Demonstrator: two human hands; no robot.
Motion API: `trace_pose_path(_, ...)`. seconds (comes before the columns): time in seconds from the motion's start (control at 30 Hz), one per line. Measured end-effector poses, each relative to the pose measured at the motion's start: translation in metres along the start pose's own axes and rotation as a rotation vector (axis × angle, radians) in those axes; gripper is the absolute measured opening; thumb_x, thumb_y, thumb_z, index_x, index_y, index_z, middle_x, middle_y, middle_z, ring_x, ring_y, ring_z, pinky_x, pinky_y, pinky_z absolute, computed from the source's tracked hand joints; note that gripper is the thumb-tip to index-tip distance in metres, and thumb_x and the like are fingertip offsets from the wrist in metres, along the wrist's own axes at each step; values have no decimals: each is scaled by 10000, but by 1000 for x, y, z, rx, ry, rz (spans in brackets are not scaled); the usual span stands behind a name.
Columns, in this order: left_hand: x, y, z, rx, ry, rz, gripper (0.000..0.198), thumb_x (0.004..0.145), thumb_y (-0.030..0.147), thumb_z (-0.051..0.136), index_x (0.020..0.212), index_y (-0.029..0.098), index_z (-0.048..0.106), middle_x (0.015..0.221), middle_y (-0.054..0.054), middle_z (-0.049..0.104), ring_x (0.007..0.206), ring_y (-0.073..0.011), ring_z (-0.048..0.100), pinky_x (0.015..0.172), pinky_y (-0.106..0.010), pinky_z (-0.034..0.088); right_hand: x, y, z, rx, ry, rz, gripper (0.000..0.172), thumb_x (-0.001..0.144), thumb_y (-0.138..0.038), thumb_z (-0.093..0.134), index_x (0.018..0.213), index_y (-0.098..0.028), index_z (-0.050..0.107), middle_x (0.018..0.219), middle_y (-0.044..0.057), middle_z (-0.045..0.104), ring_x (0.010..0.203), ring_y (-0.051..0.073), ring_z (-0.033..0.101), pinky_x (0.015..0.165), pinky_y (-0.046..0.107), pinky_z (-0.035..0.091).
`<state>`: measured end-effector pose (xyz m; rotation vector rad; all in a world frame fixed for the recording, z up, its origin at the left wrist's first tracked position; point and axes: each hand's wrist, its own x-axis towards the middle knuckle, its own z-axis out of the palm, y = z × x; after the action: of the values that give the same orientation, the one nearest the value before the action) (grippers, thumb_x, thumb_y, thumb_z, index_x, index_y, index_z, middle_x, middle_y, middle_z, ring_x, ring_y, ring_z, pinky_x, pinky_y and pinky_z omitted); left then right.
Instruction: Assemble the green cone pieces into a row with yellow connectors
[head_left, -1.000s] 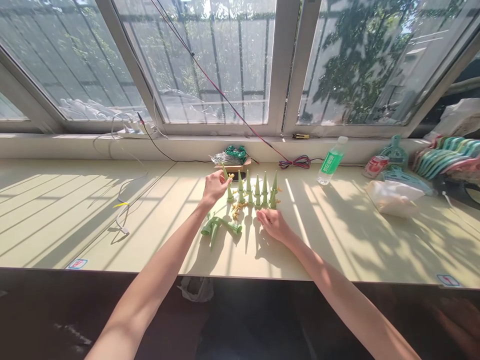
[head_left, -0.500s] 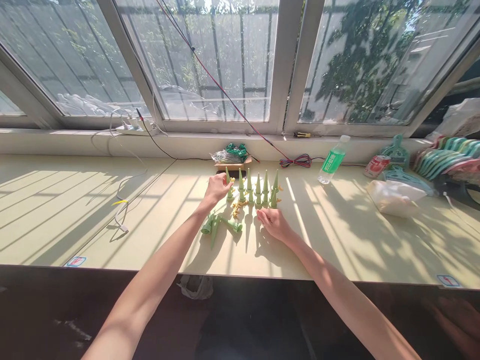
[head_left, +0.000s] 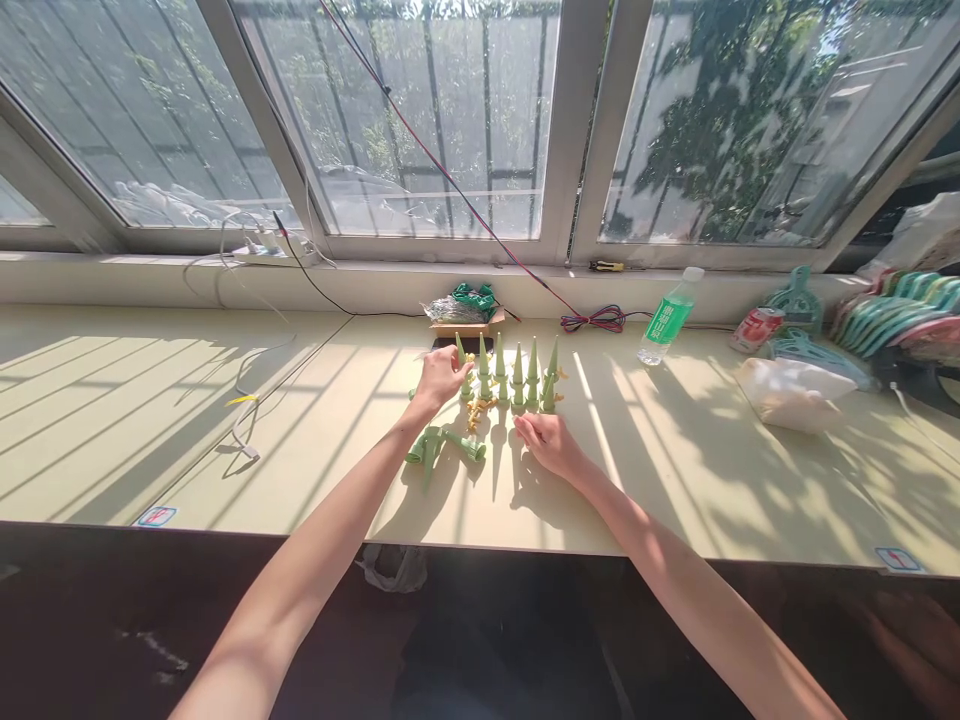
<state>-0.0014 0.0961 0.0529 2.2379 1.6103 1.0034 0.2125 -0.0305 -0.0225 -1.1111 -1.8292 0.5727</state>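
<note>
Several green cone-shaped spikes (head_left: 517, 378) stand upright in rows, points up, with small yellow pieces on some of them. My left hand (head_left: 442, 380) is at the left end of the rows, fingertips pinched on a small yellow piece (head_left: 470, 359) beside the leftmost spike (head_left: 461, 352). In front of the right-hand spikes, my right hand (head_left: 551, 442) is closed; whatever its fingers hold is hidden. Loose yellow pieces (head_left: 474, 414) lie between the hands. Nearer me, several green spikes (head_left: 442, 445) lie on their sides on the table.
Behind the spikes sits a small cardboard box (head_left: 469, 327) holding plastic bags, with a dark flat object in front. A bottle (head_left: 667, 318), a red can (head_left: 756, 330), a white package (head_left: 795, 392) and hangers (head_left: 892, 315) are to the right. A white cable (head_left: 244, 425) lies left.
My left hand has shifted slightly right and turned a little beside the leftmost spike. A bit of green now shows left of its wrist. My right hand stays nearly still.
</note>
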Motion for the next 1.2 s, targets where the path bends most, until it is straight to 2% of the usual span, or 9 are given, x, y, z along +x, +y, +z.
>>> trace_pose_path(0.13,-3,1,-6,-17,-37,-34,267,808,412,751,785,177,627,794,-94,725,770,-248,690,712,-341,522,0,-1,0,-10,4,-6,514,1066,-505,349,669,-205,481,565,-29,452,521,117,444,562,261,335)
trace_pose_path(0.27,-18,-6,-25,-16,-56,-76,270,796,360,739,966,155,698,899,-99,747,770,-235,700,719,-334,541,0,-2,-1,-17,7,-5,539,1065,-533,332,665,-205,484,568,-24,463,524,118,451,557,263,339)
trace_pose_path(0.4,-54,-20,-45,103,-147,-1,226,775,389,742,864,183,722,822,-74,725,803,-261,686,761,-359,545,0,-3,-1,-5,-2,-5,538,1063,-541,335,670,-207,489,581,-14,491,534,125,468,564,273,351)
trace_pose_path(0.47,-76,-27,-49,165,-195,-18,237,765,401,751,873,191,732,820,-79,714,859,-288,681,770,-371,546,0,-3,-1,2,-2,-11,527,1060,-534,346,670,-210,488,580,-13,489,534,131,465,566,279,349)
trace_pose_path(0.57,-103,-35,-48,198,-184,-29,262,781,406,727,913,181,739,865,-96,695,933,-314,671,848,-401,543,-1,-3,-1,7,-3,-14,521,1060,-525,346,656,-216,461,582,-15,466,532,133,441,561,285,332)
trace_pose_path(0.67,-116,-37,-42,164,-172,-44,283,827,430,669,921,173,741,901,-111,674,935,-315,665,835,-401,546,-1,-4,-1,14,-8,0,519,1057,-525,347,651,-216,443,587,-13,470,532,130,438,557,283,328)
trace_pose_path(0.97,-117,-27,-40,166,-126,33,205,878,344,614,925,184,733,902,-113,706,941,-317,668,862,-421,534,0,-2,-1,5,-3,10,503,1049,-508,352,654,-213,453,580,-17,480,528,127,452,563,275,330)
trace_pose_path(1.1,-109,-10,-42,96,-97,44,243,906,353,579,979,180,732,910,-107,751,822,-278,689,744,-389,553,0,-3,-1,-3,-6,12,508,1051,-513,351,658,-212,461,571,-20,475,527,125,451,564,273,335)
trace_pose_path(1.2,-95,8,-35,-94,-95,35,289,903,439,608,981,187,727,939,-94,770,783,-245,712,725,-372,585,0,-4,-1,-15,-3,9,515,1052,-516,351,654,-211,470,571,-17,477,528,125,454,564,273,344)
